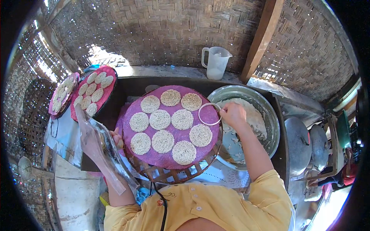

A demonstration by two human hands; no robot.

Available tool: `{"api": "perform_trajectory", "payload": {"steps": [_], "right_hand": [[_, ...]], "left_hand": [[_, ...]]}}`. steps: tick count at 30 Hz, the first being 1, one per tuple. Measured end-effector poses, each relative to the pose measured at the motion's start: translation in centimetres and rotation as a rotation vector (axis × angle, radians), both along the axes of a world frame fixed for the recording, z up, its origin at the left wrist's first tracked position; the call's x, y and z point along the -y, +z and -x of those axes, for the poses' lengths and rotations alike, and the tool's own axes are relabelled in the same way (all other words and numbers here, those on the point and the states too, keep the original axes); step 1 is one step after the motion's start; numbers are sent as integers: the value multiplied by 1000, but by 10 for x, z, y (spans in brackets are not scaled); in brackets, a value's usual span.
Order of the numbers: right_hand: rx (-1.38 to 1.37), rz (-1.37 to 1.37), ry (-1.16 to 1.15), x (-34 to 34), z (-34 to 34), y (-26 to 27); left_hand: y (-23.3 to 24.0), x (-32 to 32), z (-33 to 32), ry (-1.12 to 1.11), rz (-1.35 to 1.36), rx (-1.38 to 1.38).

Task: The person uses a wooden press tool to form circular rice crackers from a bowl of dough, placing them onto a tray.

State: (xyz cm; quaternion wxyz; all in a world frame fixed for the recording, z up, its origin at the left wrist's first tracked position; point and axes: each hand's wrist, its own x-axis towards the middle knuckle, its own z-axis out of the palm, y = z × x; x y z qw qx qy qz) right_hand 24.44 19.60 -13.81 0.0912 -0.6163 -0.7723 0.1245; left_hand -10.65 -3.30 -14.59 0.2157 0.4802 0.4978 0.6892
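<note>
My right hand [233, 115] grips a thin white ring [199, 115] by its right side. The ring is over the right part of a purple cloth [173, 115] spread on a round woven bamboo tray [173, 177]. Several flat, round cakes of pale, noodle-like strands [162, 141] lie apart on the cloth. My left hand [116, 138] is at the tray's left edge, partly hidden behind a long, pale wooden tool [95, 144]; its grip is unclear. Beside my right hand, a large metal basin [274, 135] holds a mound of white, dough-like food [254, 118].
Two cloth-covered trays [95, 86] [62, 93] with similar cakes stand tilted at the left. A translucent plastic jug [216, 63] sits on the ledge by the woven bamboo wall [173, 31]. Dark metal pots or lids [297, 145] are at the right, with another person [348, 173] beyond.
</note>
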Motion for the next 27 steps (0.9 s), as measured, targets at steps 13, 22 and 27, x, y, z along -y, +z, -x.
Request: {"api": "perform_trajectory", "payload": {"steps": [13,22,27], "right_hand": [[-186,-162,54,11,-5,0],[-1062,988,452,147,48,51],[-1301,823,312,156,-7,24]], "left_hand": [[9,-11,-14,201,147,680],[64,-64,-103,204,211,-841],[34,-54,-35,-156,113,-626]]}}
